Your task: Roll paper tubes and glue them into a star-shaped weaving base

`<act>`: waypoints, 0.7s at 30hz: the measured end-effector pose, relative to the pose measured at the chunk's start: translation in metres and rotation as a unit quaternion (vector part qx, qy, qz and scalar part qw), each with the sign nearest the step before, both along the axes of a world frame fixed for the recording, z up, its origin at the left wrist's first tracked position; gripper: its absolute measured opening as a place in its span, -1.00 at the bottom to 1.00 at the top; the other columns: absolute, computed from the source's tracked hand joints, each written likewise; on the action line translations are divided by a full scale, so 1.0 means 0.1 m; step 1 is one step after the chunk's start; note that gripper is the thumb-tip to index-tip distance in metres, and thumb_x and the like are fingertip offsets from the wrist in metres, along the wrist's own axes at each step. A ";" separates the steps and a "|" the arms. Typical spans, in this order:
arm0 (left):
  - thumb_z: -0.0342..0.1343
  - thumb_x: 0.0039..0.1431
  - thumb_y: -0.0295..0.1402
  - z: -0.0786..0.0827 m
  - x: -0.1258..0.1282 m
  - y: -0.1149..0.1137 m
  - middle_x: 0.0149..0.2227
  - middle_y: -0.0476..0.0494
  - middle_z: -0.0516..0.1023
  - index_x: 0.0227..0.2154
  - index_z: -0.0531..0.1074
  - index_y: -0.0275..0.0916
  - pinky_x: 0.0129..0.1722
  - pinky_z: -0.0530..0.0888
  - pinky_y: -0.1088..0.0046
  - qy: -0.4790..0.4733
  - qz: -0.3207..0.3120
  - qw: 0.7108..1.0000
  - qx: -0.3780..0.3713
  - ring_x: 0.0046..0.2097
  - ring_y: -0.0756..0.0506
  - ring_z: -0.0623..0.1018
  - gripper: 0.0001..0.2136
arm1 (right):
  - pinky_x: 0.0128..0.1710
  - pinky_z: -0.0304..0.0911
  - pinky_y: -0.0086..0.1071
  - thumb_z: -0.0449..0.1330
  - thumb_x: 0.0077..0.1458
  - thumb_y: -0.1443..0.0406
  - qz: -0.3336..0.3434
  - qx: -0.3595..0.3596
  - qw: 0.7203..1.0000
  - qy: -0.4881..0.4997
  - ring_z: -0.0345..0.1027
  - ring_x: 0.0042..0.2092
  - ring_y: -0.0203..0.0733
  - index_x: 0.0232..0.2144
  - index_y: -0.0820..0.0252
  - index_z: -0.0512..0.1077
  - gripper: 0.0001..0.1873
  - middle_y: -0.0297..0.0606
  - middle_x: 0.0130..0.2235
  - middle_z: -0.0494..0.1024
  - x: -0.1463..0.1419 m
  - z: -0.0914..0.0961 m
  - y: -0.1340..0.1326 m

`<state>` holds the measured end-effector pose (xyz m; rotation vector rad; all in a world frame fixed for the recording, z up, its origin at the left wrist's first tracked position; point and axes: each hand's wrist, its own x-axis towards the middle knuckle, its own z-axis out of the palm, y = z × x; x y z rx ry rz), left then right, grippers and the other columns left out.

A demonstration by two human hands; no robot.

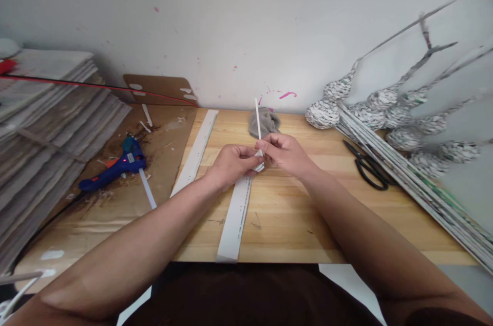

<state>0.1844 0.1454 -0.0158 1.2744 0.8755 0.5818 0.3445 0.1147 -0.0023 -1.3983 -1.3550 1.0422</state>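
Both hands meet over the middle of the wooden table. My left hand (235,164) is closed, pinching the upper end of a white paper strip (233,218) with a printed dotted edge. Below the fingers the strip runs down to the table's front edge. Fingertips and thumb of my right hand (285,154) close round the lower part of a thin white stick (258,118), which points up and away from me. Where the stick meets the paper, the fingers hide part of it. A second paper strip (195,151) lies flat to the left.
On brown cardboard (165,120) at left lies a blue glue gun (115,167), its light lit. Stacked newspapers (57,115) stand beyond. A grey cloth (265,121) sits by the wall. Black scissors (367,167), long paper tubes (408,187) and woven paper pieces (323,113) are at right.
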 end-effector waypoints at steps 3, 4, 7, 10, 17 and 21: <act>0.32 -0.11 -0.23 -0.01 0.01 -0.02 -0.41 -0.10 0.57 -0.49 0.54 -0.29 -0.33 0.52 0.45 0.007 -0.011 1.000 -0.004 -0.38 0.00 0.52 -0.79 | -0.62 -0.06 -0.48 0.30 -0.08 0.01 0.051 -0.059 0.992 0.098 0.10 -0.56 -0.41 -0.42 0.25 0.51 -0.61 -0.42 -0.60 0.32 0.04 0.04 0.01; 0.32 -0.11 -0.23 -0.02 0.01 -0.02 -0.42 -0.10 0.57 -0.50 0.54 -0.29 -0.33 0.52 0.44 0.010 -0.013 1.000 -0.001 -0.38 -0.01 0.52 -0.79 | -0.63 -0.08 -0.49 0.32 -0.11 0.02 0.050 -0.068 0.990 0.114 0.10 -0.57 -0.41 -0.42 0.25 0.52 -0.61 -0.41 -0.60 0.33 0.05 0.04 0.01; 0.31 -0.11 -0.21 -0.04 0.00 -0.04 -0.42 -0.11 0.58 -0.47 0.55 -0.28 -0.34 0.52 0.43 0.021 -0.017 0.999 0.027 -0.39 -0.02 0.52 -0.77 | -0.64 -0.10 -0.50 0.37 -0.16 0.06 0.020 -0.084 0.986 0.143 0.14 -0.56 -0.42 -0.46 0.26 0.55 -0.64 -0.38 -0.61 0.36 0.07 0.01 0.03; 0.30 -0.09 -0.18 -0.05 -0.01 -0.04 -0.40 -0.13 0.60 -0.44 0.56 -0.27 -0.34 0.51 0.44 0.041 -0.024 0.997 0.057 -0.39 -0.04 0.54 -0.76 | -0.65 -0.11 -0.51 0.40 -0.20 0.09 0.003 -0.096 0.983 0.154 0.15 -0.58 -0.42 -0.48 0.26 0.55 -0.66 -0.39 -0.63 0.36 0.06 -0.02 0.04; 0.29 -0.08 -0.22 -0.03 -0.01 -0.06 -0.38 -0.14 0.61 -0.41 0.58 -0.26 -0.32 0.51 0.44 0.057 -0.043 0.996 0.061 -0.37 -0.04 0.54 -0.78 | -0.71 -0.20 -0.52 0.47 -0.31 0.15 -0.010 -0.105 0.973 0.205 0.03 -0.67 -0.48 -0.65 0.24 0.37 -0.62 -0.45 -0.70 0.31 0.00 -0.01 0.02; 0.33 -0.13 -0.23 0.00 0.01 -0.09 -0.33 -0.15 0.62 -0.39 0.59 -0.27 -0.24 0.52 0.40 0.018 -0.047 0.999 -0.002 -0.30 -0.06 0.56 -0.76 | -0.72 -0.19 -0.52 0.45 -0.26 0.12 0.005 -0.100 0.973 0.209 0.03 -0.67 -0.48 -0.62 0.23 0.38 -0.62 -0.46 -0.70 0.30 0.03 -0.01 0.02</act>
